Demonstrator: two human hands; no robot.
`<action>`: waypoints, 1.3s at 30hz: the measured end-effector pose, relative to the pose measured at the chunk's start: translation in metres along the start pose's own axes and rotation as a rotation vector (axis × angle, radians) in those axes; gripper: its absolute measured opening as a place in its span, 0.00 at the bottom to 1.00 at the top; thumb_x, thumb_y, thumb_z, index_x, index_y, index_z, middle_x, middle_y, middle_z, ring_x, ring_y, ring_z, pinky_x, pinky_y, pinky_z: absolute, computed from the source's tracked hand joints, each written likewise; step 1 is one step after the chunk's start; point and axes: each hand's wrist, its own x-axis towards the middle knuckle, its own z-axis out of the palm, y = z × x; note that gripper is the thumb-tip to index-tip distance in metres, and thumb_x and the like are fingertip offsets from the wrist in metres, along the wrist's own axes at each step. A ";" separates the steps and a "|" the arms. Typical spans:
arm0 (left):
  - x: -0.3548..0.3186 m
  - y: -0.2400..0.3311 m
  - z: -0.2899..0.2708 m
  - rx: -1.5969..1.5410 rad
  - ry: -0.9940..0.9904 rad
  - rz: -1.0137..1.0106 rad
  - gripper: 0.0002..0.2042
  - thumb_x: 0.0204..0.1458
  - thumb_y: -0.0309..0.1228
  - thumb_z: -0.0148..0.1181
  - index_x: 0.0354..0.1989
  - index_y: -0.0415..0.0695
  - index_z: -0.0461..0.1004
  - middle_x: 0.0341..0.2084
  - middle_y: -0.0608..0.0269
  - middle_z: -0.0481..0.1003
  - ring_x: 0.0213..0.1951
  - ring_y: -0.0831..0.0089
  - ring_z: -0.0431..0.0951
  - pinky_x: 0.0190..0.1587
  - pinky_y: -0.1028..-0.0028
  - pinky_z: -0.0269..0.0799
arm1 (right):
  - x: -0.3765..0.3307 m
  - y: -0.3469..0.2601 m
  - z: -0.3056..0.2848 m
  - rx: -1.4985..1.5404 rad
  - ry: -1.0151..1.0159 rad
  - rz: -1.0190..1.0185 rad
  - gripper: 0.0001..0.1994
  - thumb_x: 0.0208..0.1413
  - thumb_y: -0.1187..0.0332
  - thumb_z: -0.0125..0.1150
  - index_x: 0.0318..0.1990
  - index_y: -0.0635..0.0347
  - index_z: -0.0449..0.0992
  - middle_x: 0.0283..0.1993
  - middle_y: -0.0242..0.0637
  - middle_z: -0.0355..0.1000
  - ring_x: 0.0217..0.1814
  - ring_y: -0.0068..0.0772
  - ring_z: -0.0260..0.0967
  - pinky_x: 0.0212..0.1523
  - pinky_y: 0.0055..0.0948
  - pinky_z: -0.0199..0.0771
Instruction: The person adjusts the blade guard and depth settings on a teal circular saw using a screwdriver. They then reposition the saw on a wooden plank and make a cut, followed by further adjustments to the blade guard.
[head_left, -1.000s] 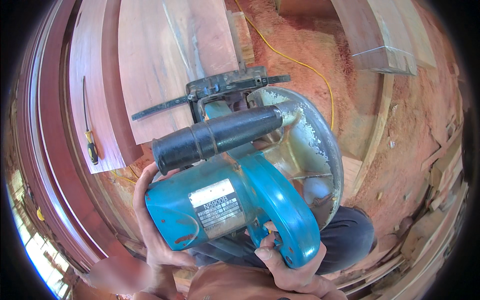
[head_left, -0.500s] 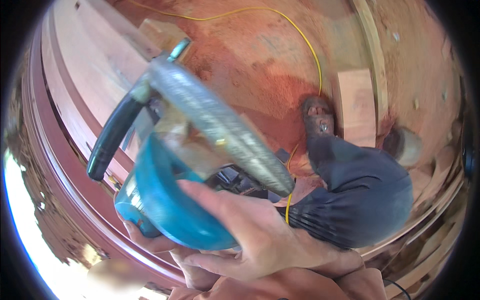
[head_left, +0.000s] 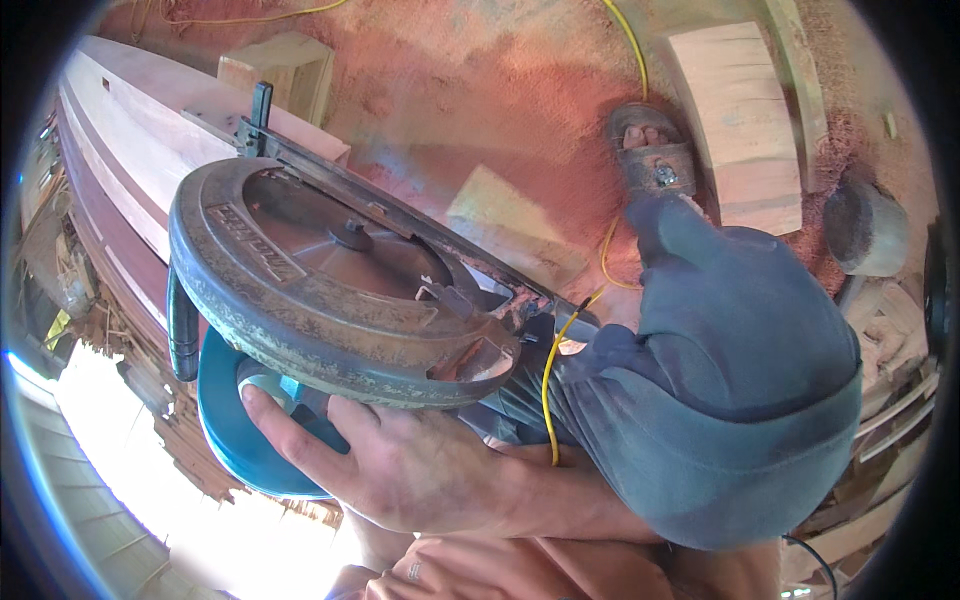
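A circular saw (head_left: 330, 290) is tipped in front of me, its worn grey blade guard and round blade facing up. The teal motor housing (head_left: 235, 425) lies beneath the guard, and a black handle (head_left: 183, 330) sticks out at its left. My right hand (head_left: 410, 465) is closed against the saw, one finger stretched along the teal housing and the others partly hidden by the guard. Only a bit of my left wrist (head_left: 375, 540) shows below; the left hand's fingers are hidden behind the saw and my right hand.
Long wooden boards (head_left: 150, 130) lie stacked at the left. A wood block (head_left: 285, 70) and a thick plank (head_left: 740, 125) rest on the sawdust-covered floor. A yellow cord (head_left: 550, 390) runs past my sandalled foot (head_left: 655, 150) and bent knee (head_left: 740, 380). A round grey object (head_left: 868, 230) stands at right.
The saw has turned, so its guard and blade face are now visible instead of the guard's edge. My right hand has shifted left with it; the left fingers have gone out of sight.
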 end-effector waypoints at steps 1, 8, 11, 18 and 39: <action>0.006 0.008 0.002 -0.045 -0.006 0.035 0.27 0.65 0.44 0.51 0.64 0.33 0.68 0.64 0.38 0.71 0.66 0.44 0.74 0.69 0.44 0.67 | 0.000 -0.001 0.000 -0.062 0.024 -0.031 0.43 0.55 0.63 0.71 0.79 0.50 0.59 0.46 0.52 0.73 0.39 0.49 0.78 0.44 0.49 0.77; 0.048 0.117 0.085 0.366 -0.360 0.792 0.25 0.68 0.43 0.49 0.59 0.32 0.74 0.64 0.38 0.72 0.66 0.43 0.73 0.71 0.41 0.65 | -0.004 0.001 0.010 -0.300 0.154 -0.083 0.34 0.61 0.66 0.61 0.76 0.59 0.64 0.35 0.39 0.71 0.29 0.38 0.75 0.28 0.36 0.78; 0.009 0.156 0.136 0.422 -0.956 1.007 0.22 0.66 0.43 0.52 0.49 0.33 0.81 0.60 0.41 0.78 0.66 0.39 0.74 0.73 0.39 0.62 | -0.002 0.004 0.015 -0.200 0.148 -0.073 0.35 0.59 0.64 0.65 0.73 0.60 0.64 0.34 0.44 0.71 0.25 0.42 0.76 0.25 0.38 0.79; -0.046 0.141 0.251 1.075 -2.110 1.476 0.28 0.63 0.59 0.56 0.48 0.44 0.83 0.53 0.57 0.84 0.65 0.52 0.78 0.75 0.42 0.59 | -0.004 0.006 0.012 -0.180 0.127 -0.048 0.32 0.58 0.66 0.65 0.70 0.62 0.66 0.35 0.51 0.73 0.28 0.50 0.80 0.26 0.44 0.84; 0.040 0.121 0.299 0.472 -2.122 1.209 0.21 0.55 0.44 0.72 0.38 0.35 0.79 0.32 0.54 0.76 0.39 0.54 0.76 0.42 0.60 0.70 | -0.003 0.013 0.019 -0.105 0.189 -0.002 0.33 0.55 0.72 0.64 0.71 0.60 0.66 0.35 0.58 0.78 0.30 0.60 0.82 0.29 0.51 0.83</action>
